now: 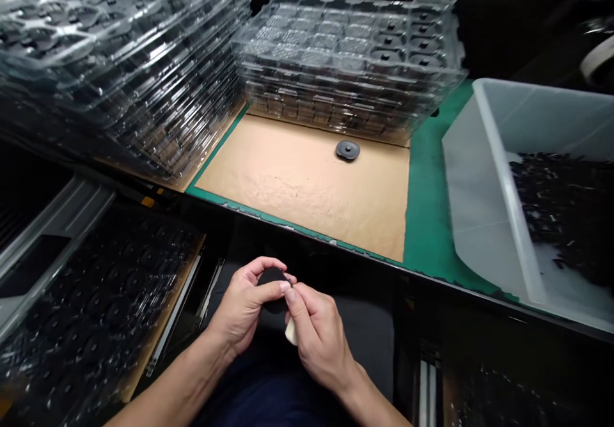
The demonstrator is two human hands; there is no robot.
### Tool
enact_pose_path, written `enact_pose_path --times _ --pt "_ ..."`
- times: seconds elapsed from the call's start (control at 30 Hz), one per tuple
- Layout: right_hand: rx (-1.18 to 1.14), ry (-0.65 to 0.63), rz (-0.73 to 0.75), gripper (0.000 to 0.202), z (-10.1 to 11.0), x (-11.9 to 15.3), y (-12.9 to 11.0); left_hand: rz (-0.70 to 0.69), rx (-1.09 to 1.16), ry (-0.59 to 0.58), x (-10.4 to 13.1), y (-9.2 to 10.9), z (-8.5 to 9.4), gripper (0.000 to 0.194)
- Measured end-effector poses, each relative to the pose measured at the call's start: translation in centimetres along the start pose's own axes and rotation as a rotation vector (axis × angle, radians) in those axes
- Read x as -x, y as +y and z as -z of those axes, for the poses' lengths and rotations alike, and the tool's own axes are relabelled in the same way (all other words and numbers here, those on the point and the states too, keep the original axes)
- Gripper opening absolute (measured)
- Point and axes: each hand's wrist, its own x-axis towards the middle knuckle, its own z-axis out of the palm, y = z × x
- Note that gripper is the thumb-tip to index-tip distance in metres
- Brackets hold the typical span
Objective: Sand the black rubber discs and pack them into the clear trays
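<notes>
A round black part (273, 278) is gripped in my left hand (244, 302), with the thumb across its face. My right hand (319, 328) meets it at the part's right edge, fingers pinched together. From under the right fingers a small white piece (291, 332) sticks out; its kind is hidden by the hand. Both hands are over my lap, in front of the table edge. A similar dark disc with a raised centre knob (348, 151) lies on the brown cardboard sheet (302, 190).
Clear plastic trays (345, 62) are stacked behind the cardboard, and a taller tray stack (158, 75) stands at left. On the green table (429, 222), a translucent bin (499, 190) holds many small black pieces (561, 203). Lower left, another tray (96, 312) carries black discs.
</notes>
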Motion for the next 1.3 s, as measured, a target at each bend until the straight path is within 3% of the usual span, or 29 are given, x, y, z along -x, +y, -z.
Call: enact_pose_path --times 0.2,0.4,0.5,0.63,0.73,0.83,0.97,1.13,1.3 --pt "0.022 -0.011 0.136 0.041 0.5 -2.0 -0.4 0.058 -0.043 0.0 -1.0 3.0 0.1 0.033" --pt "0.089 -0.027 0.243 0.044 1.9 -5.3 -1.0 -0.045 -0.11 0.059 -1.8 5.9 -0.4 0.039" --pt "0.18 -0.012 0.237 0.05 4.0 -10.2 -2.2 -0.147 -0.057 0.113 -3.1 8.6 -1.0 0.039" --pt "0.484 0.138 0.197 0.048 6.7 -19.6 -3.7 -0.453 -0.104 0.239 -5.5 14.4 -3.3 0.049" --pt "0.565 0.09 0.254 0.023 7.2 -25.3 -3.1 -0.654 -0.25 0.153 -7.9 19.0 -6.6 0.051" --pt "0.61 -0.043 0.342 0.035 6.5 -27.8 -1.1 -0.819 -0.482 0.026 -11.4 23.1 -11.2 0.042" --pt "0.616 -0.101 0.39 0.041 5.7 -27.6 1.1 -1.015 -0.726 -0.069 -17.9 28.3 -18.7 0.026" --pt "0.53 -0.075 0.372 0.041 5.6 -27.3 1.8 -1.291 -1.015 -0.037 -27.9 34.1 -28.1 0.017" --pt "0.491 -0.026 0.377 0.038 4.9 -27.7 2.7 -1.396 -1.173 -0.011 -35.5 36.8 -35.7 0.022"
